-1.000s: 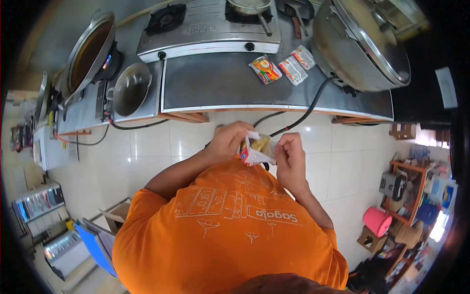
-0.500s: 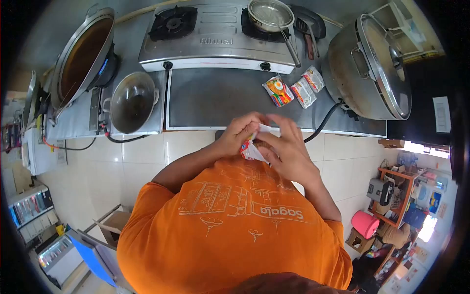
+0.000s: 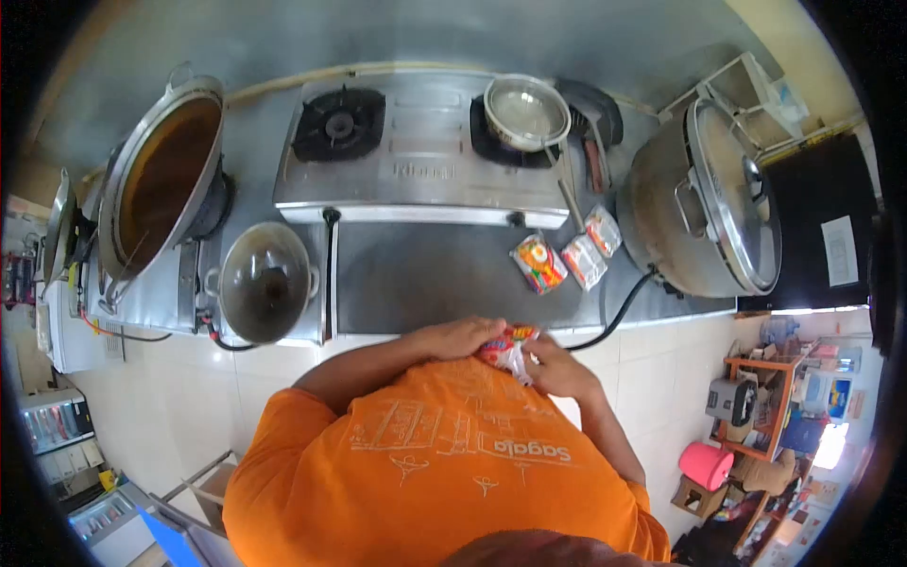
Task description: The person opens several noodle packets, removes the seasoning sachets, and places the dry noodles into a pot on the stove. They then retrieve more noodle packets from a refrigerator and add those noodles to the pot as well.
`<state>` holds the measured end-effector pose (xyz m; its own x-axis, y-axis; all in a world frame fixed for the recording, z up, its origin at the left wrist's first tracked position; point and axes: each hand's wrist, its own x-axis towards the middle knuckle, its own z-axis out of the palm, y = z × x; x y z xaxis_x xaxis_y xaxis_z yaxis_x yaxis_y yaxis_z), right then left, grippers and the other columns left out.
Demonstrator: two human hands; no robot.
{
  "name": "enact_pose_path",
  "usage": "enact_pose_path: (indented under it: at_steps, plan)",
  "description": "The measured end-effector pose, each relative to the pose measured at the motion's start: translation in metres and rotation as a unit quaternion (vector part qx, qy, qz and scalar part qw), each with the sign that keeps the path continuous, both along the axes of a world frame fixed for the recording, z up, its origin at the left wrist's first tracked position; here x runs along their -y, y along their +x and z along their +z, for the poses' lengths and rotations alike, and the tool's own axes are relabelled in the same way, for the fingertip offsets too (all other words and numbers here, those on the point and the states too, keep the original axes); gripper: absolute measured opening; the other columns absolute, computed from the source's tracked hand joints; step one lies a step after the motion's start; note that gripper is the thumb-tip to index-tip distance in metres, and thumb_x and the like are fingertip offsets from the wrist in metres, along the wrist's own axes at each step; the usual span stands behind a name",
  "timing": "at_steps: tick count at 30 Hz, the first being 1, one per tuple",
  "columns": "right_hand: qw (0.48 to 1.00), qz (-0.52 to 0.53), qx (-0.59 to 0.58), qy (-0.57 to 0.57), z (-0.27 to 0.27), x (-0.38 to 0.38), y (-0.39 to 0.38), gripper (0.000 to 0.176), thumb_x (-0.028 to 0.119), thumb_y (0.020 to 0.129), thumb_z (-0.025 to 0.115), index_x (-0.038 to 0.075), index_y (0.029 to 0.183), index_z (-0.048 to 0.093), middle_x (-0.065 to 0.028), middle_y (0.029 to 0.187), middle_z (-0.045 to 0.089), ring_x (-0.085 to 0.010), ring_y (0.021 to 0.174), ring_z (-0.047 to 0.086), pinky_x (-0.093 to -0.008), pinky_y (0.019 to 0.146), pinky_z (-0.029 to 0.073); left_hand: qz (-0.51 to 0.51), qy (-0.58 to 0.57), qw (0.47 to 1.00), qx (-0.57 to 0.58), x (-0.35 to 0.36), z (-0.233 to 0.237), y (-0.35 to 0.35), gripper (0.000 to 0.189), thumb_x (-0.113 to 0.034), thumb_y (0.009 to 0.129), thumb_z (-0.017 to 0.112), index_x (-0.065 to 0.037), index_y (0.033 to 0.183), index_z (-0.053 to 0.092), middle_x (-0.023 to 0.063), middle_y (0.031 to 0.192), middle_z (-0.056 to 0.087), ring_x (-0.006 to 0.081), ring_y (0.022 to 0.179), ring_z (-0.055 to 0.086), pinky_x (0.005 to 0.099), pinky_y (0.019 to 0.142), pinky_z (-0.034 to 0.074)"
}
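Note:
Both hands hold an opened instant noodle packet close to my chest, at the front edge of the steel counter. My left hand grips its left side. My right hand grips its right side, fingers closed on the wrapper. What is inside the packet is hidden by my hands. Three sealed noodle packets lie on the counter beyond my hands, to the right.
A two-burner gas stove carries a small metal pot on its right burner. A large lidded pot stands right. A wok of brown liquid and an empty wok sit left. A black hose hangs off the counter edge.
My hands drew the packet in toward my chest and closed over it; a second ago it was held open with noodles showing. The camera tilted up toward the stove.

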<state>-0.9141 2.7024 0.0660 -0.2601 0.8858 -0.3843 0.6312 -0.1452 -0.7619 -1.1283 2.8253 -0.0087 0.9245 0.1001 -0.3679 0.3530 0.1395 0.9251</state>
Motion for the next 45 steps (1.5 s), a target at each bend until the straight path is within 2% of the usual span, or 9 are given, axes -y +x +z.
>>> enact_pose_path:
  at_steps: [3,19,25,28,30,33,40,43,45]
  plan:
    - [0.988,0.005,-0.112,-0.105,-0.050,-0.015,0.008,0.044,0.039,0.102,0.046,0.008,0.130,0.061,-0.0237,0.132,0.054,-0.0384,0.125,0.048,-0.0425,0.107,0.039,0.059,0.042,0.995,0.064,0.001,0.015,0.007,0.057,-0.044,0.109,0.028,-0.004,0.143,0.051,0.0159,0.136,0.059,0.0226,0.125,0.053,0.0351,0.110,0.037]
    - [0.980,-0.044,-0.173,0.083,0.035,-0.054,0.063,0.023,0.001,0.093,0.061,0.003,0.116,0.066,-0.0083,0.116,0.064,-0.0201,0.111,0.058,-0.0337,0.094,0.048,0.141,-0.036,0.986,0.082,-0.011,0.007,0.018,0.061,-0.049,0.106,0.038,-0.001,0.141,0.051,0.0124,0.132,0.061,0.0178,0.121,0.054,0.0340,0.106,0.040]
    - [0.817,-0.279,-0.502,-0.042,0.010,-0.099,0.084,0.032,0.011,0.098,0.057,-0.001,0.127,0.058,-0.0089,0.115,0.068,-0.0163,0.104,0.066,-0.0339,0.092,0.052,0.184,-0.054,0.975,0.110,0.004,0.006,-0.006,0.087,-0.069,0.094,0.050,0.001,0.146,0.044,0.0166,0.139,0.055,0.0229,0.127,0.051,0.0357,0.108,0.038]
    - [0.980,-0.131,-0.131,-0.068,-0.048,-0.118,0.080,0.032,0.020,0.098,0.061,0.004,0.125,0.058,-0.0079,0.113,0.066,-0.0151,0.102,0.062,-0.0300,0.086,0.049,0.209,-0.087,0.965,0.132,0.016,0.003,-0.014,0.079,-0.060,0.096,0.051,0.002,0.145,0.044,0.0170,0.135,0.058,0.0228,0.123,0.053,0.0356,0.106,0.040]
    - [0.968,-0.032,0.100,0.229,-0.050,-0.105,0.066,0.029,0.020,0.096,0.064,0.003,0.119,0.060,-0.0099,0.110,0.063,-0.0165,0.104,0.060,-0.0300,0.088,0.048,0.232,-0.085,0.960,0.129,0.023,0.008,-0.017,0.073,-0.053,0.098,0.051,0.002,0.144,0.044,0.0174,0.132,0.060,0.0231,0.120,0.056,0.0353,0.104,0.042]
    - [0.970,-0.060,-0.230,0.058,-0.018,-0.099,0.063,0.028,0.019,0.092,0.069,0.005,0.116,0.064,-0.0140,0.120,0.060,-0.0250,0.113,0.059,-0.0346,0.093,0.047,0.271,-0.038,0.959,0.076,0.025,0.037,-0.024,0.069,-0.046,0.097,0.053,0.003,0.146,0.042,0.0191,0.131,0.061,0.0255,0.119,0.058,0.0358,0.102,0.044]
    - [0.961,0.195,0.014,0.194,0.050,-0.084,0.017,0.035,0.036,0.093,0.066,0.008,0.112,0.071,-0.0212,0.141,0.051,-0.0409,0.132,0.046,-0.0499,0.107,0.038,0.226,-0.048,0.961,0.153,0.023,0.005,-0.027,0.077,-0.057,0.099,0.050,-0.001,0.150,0.038,0.0165,0.141,0.053,0.0241,0.128,0.051,0.0360,0.105,0.042]
    - [0.958,0.250,0.121,0.063,0.036,-0.079,-0.007,0.066,0.062,0.098,0.041,0.007,0.122,0.069,-0.0225,0.148,0.045,-0.0432,0.139,0.038,-0.0563,0.112,0.030,0.191,0.027,0.971,0.140,0.015,0.001,-0.029,0.080,-0.058,0.099,0.049,-0.002,0.154,0.030,0.0161,0.149,0.045,0.0248,0.138,0.042,0.0368,0.110,0.037]
    - [0.966,0.222,0.105,0.085,0.025,-0.074,-0.010,0.060,0.057,0.099,0.046,0.005,0.119,0.069,-0.0229,0.146,0.047,-0.0421,0.137,0.040,-0.0536,0.111,0.033,0.179,0.026,0.974,0.135,0.009,0.004,-0.034,0.080,-0.058,0.099,0.050,-0.003,0.154,0.030,0.0171,0.149,0.045,0.0257,0.138,0.042,0.0378,0.111,0.036]
